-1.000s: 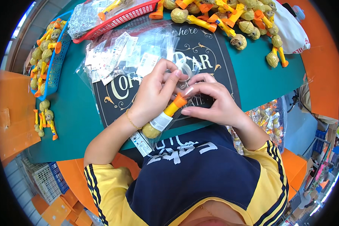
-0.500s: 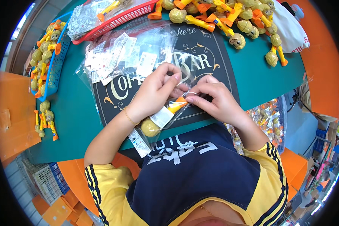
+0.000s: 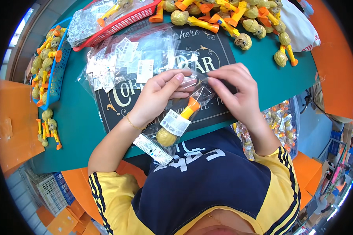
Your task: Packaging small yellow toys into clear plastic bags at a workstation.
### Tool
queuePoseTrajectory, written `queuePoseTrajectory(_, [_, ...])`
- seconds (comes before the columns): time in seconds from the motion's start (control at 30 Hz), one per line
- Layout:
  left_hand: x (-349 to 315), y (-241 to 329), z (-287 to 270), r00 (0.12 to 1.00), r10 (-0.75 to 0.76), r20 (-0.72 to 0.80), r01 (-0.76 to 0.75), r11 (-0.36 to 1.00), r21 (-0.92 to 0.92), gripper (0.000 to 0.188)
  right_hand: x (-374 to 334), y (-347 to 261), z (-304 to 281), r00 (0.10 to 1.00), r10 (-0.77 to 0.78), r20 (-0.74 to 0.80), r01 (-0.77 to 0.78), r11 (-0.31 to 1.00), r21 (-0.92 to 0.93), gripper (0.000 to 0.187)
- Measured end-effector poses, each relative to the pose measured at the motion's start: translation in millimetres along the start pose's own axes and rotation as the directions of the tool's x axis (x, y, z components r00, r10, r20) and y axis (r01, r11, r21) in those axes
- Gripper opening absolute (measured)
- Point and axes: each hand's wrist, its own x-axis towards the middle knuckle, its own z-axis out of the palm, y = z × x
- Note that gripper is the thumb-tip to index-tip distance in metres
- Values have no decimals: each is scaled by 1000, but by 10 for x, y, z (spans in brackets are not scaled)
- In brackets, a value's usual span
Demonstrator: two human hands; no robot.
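Between my hands hangs a clear plastic bag [image 3: 203,94] with a toy figure [image 3: 166,136] inside. The toy has a tan, nut-like body at the lower end and a yellow leg with an orange foot pointing up toward the bag's top. A white label [image 3: 175,122] with a barcode wraps around its middle. My left hand [image 3: 162,88] is closed on the bag's upper left edge. My right hand [image 3: 236,87] pinches the bag's upper right corner between thumb and fingers. Below, a white printed strip [image 3: 155,149] lies by the table edge.
Flat clear bags with white labels [image 3: 145,70] lie beyond my left hand on a black printed mat [image 3: 208,117]. Behind are a red basket [image 3: 119,24] and a heap of toys [image 3: 243,23]. A blue basket [image 3: 57,80] stands left; bagged toys [image 3: 283,125] are at lower right.
My right hand has moved up and right, drawing the bag's top out. The toy has shifted slightly right, and its label now faces up more fully. The left hand still holds the bag.
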Motion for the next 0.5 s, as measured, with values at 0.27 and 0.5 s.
queuePoseTrajectory(0.27, [-46,-136,3,981,189,34,-192,955,228,31,151,-117,210,959,-243,146,283,856,-434,12])
queuePoseTrajectory(0.5, [-46,-77,42,987,150,63,-155,985,72,30,142,137,15,991,-96,-96,70,967,-245,9])
